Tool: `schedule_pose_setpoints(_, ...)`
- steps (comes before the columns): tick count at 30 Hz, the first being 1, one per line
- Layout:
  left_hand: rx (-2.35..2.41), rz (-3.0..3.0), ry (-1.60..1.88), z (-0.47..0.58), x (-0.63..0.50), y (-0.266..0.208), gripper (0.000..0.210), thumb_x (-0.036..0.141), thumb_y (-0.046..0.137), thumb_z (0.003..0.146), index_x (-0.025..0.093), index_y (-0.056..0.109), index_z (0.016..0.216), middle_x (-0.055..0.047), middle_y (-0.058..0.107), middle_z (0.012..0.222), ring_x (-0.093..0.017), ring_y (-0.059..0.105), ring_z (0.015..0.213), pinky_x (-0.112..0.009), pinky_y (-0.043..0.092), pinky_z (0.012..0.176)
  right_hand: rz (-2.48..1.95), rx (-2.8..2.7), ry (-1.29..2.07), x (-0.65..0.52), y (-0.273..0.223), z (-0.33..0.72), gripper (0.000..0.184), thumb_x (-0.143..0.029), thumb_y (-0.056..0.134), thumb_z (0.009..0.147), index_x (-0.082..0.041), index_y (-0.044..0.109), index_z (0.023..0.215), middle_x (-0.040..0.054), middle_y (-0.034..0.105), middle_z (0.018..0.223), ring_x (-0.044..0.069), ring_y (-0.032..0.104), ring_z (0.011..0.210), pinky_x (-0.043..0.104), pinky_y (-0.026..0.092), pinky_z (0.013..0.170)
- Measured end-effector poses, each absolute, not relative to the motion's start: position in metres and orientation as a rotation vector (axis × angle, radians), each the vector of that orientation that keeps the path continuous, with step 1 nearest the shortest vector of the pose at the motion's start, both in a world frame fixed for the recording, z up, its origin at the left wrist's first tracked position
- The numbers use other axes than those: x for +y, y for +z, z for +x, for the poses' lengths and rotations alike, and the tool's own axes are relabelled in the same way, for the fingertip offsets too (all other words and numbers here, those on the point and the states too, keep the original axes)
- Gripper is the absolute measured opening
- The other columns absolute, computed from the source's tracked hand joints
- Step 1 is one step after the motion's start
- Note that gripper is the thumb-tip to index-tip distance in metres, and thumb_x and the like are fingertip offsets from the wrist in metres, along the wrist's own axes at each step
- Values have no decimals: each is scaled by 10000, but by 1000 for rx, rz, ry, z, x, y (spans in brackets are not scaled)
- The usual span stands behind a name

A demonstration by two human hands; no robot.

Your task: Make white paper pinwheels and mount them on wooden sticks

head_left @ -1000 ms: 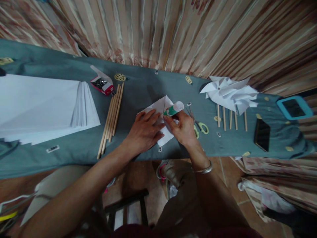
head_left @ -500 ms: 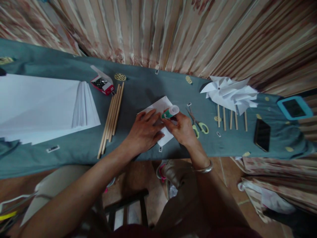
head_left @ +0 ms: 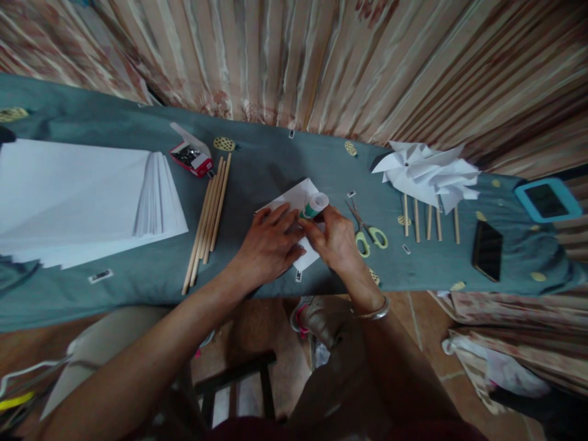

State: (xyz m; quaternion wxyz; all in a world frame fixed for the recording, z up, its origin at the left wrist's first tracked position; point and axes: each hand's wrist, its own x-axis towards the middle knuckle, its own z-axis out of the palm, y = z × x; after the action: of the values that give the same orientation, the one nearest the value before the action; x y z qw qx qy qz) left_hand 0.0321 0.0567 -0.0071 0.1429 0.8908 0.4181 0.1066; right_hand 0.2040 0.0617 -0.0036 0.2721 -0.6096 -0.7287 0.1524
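Glue stick (head_left: 314, 206) has shifted left, scissors (head_left: 362, 226) lying near the right hand (head_left: 339, 239).

the long cloth table cover (head_left: 257, 147) is muted teal, printed with yellow pineapples (head_left: 224, 144) speckled in black; the folded angular paper sheet (head_left: 290, 196) is plain white, the cylindrical tube (head_left: 315, 206) green with a white end; the thin round wooden sticks (head_left: 207, 222) are pale tan; the metal scissors (head_left: 361, 225) have yellow-green loop handles; the small cardboard box (head_left: 201, 164) is red and white; the pleated fabric curtain (head_left: 275, 61) is beige-brown with reddish patches
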Motion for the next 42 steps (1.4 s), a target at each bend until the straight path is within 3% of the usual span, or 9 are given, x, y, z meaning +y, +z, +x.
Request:
schedule_pose_setpoints(11,1195,2571,313,32,57,-5,348,366,549,938,249,659,1246,-111,493,1491,-335,357,1429,-551,317,1123,-1650,-1939,315,62,-4,204,348,-515,480,934,-195,600,869,92,684,791,237,622,777,373,484,733)
schedule_pose_setpoints(32,1196,2534,357,32,56,-5,283,340,574,917,264,703,1157,-92,516,1475,-330,382,1413,-570,325,1115,-1736,-1885,345,63,0,201,415,-600,541,878,-206,593,758,57,655,689,194,588,670,331,457,653)
schedule_pose_setpoints(38,1182,2531,401,32,57,-7,313,346,569,918,251,689,1190,-104,529,1460,-334,391,1405,-575,321,1116,-1698,-1486,760,70,0,210,430,-630,680,734,-216,596,658,-13,606,581,133,531,527,291,446,527)
schedule_pose_setpoints(42,1171,2553,383,31,58,-8,306,364,559,924,237,692,1169,-118,536,1449,-340,406,1395,-574,340,1101,-1470,-1193,1033,77,4,225,385,-598,649,778,-229,595,683,-9,630,647,131,603,594,295,524,578)
